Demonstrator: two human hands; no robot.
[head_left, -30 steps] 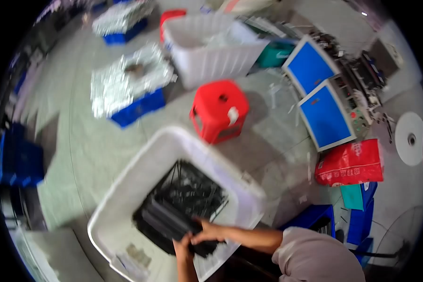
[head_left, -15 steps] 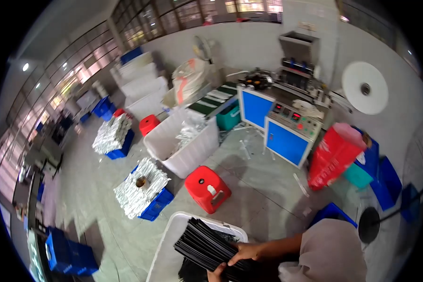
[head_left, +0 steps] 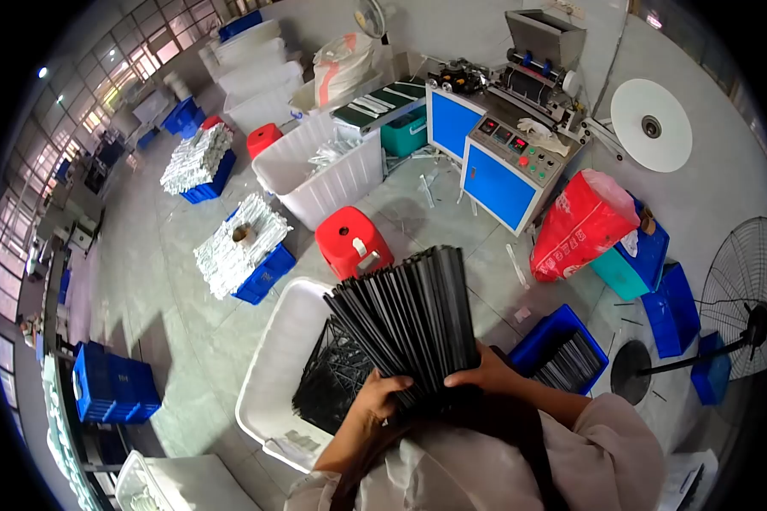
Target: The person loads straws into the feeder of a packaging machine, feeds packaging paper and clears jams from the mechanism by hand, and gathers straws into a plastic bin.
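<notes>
Head view: left hand and right hand, grip full of black strips; red bag with pale lettering (illegible).

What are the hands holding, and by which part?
A fanned bundle of thin black strips, gripped near its lower end by the left hand and the right hand.

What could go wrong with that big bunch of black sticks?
The black strips fan out at the top, and the left hand and right hand grip only near the bottom, so some might slide out sideways. Any that slip could drop into the white tub and get mixed into the messy black pile there, or perhaps scatter on the floor.
</notes>
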